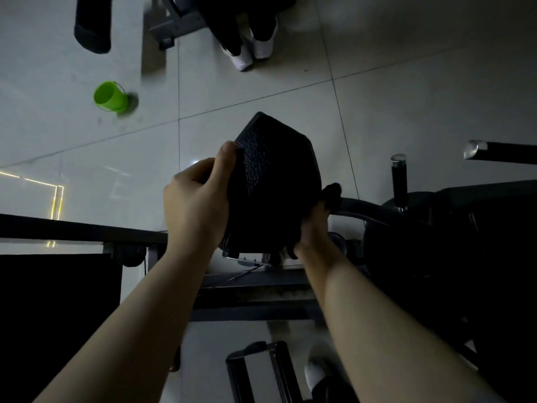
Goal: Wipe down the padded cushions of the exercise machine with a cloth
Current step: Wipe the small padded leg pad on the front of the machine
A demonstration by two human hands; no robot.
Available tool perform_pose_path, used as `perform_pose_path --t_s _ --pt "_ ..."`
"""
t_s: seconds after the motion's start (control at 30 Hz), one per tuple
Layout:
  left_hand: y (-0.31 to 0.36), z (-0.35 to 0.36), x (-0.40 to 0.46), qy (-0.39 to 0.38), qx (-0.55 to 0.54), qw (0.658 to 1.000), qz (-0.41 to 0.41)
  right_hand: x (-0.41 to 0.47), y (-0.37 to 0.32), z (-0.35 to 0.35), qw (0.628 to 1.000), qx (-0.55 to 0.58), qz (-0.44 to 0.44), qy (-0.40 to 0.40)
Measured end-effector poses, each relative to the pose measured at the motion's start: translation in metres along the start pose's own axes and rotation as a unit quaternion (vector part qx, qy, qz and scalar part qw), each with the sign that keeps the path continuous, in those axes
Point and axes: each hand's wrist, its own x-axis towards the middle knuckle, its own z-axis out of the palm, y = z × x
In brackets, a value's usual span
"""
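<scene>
Reaching forward from the bottom of the view, both bare forearms run up to a black padded cushion (pixel 279 184) that stands between the two hands, just ahead of the machine's dark frame bar (pixel 81 229). The pad's long axis runs away from the person, its angular far tip pointing towards the tiled floor (pixel 406 82) beyond. Closer to the camera, the right hand (pixel 315 228) is pressed against the pad's right flank, and a dark cloth (pixel 331 193) bunched in its fingers shows just above the hand, touching the cushion's edge; how tightly those fingers close cannot be told, as the dim light and dark fabric hide them. On the other side the left hand (pixel 197 199) is clamped on the pad's left edge, thumb (pixel 225 161) laid over the textured top face, the remaining fingers curled behind and out of sight. Judging from this, the left hand steadies while the right one wipes, and the untouched run lies forward along the pad towards its tip. Further right, black grip handles (pixel 398 181) with chrome caps stand apart. Well beyond, a small green bucket (pixel 112 97) sits on the floor, and another person's white shoes (pixel 252 50) show near the top.
</scene>
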Motion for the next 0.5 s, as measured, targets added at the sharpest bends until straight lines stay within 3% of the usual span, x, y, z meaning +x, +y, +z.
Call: perform_pose_path --t_s 0.13,0.27,0.4,0.47,0.5 --pt "0.001 -0.002 0.000 0.034 0.008 0.999 -0.005 -0.008 -0.020 -0.003 1.000 0.012 0.003 -0.013" --pt "0.000 0.000 0.000 0.027 -0.009 1.000 -0.013 -0.096 -0.019 0.035 0.982 0.024 -0.186 0.011" --pt "-0.003 -0.001 0.000 0.025 -0.021 0.999 -0.023 -0.174 0.019 0.042 0.949 -0.087 -0.302 -0.001" --pt "-0.002 -0.002 0.000 0.021 -0.024 0.999 -0.026 -0.178 0.037 0.038 0.966 -0.077 -0.246 0.006" --pt "-0.002 -0.002 0.000 0.022 -0.023 0.999 -0.024 -0.172 0.047 0.038 0.984 -0.058 -0.171 0.011"
